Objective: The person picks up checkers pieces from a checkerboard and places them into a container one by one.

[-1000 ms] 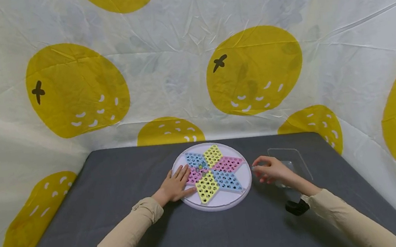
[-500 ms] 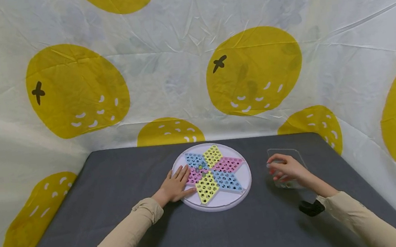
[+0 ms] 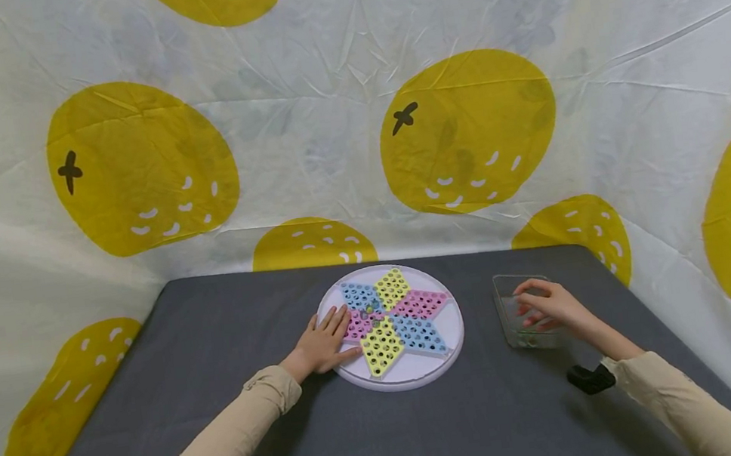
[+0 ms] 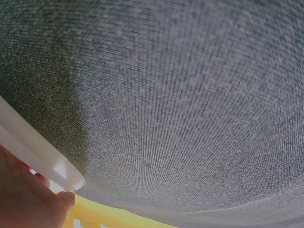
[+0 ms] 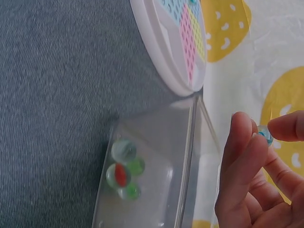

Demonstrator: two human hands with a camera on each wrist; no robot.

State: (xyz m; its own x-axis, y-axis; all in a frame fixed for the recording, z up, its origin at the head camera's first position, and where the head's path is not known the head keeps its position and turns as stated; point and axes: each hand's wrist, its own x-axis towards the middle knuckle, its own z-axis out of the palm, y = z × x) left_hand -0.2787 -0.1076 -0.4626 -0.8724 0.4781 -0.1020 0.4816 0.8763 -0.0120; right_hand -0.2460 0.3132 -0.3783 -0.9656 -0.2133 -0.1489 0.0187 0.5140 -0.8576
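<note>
My right hand [image 3: 555,307] is over the clear plastic box [image 3: 514,331] at the right of the table. In the right wrist view its fingertips pinch a glass marble [image 5: 265,135] with a blue swirl. Several marbles lie in the box, among them one with a red swirl [image 5: 119,175] and a green one [image 5: 136,166]. A round white Chinese checkers board [image 3: 439,302] with a star of pink, yellow and blue points sits mid-table. My left hand [image 3: 320,342] rests flat on its left rim, fingers spread. A few marbles [image 3: 370,309] sit in holes near the star's centre.
A dark grey cloth covers the table [image 3: 227,328]. Behind it and at the sides hangs a pale curtain [image 3: 306,136] printed with large yellow fruit. Dark cloth lies between the board and the box.
My right hand has moved right, from beside the board to over the clear box, with the marble between its fingers. The left hand and the board stay in place.
</note>
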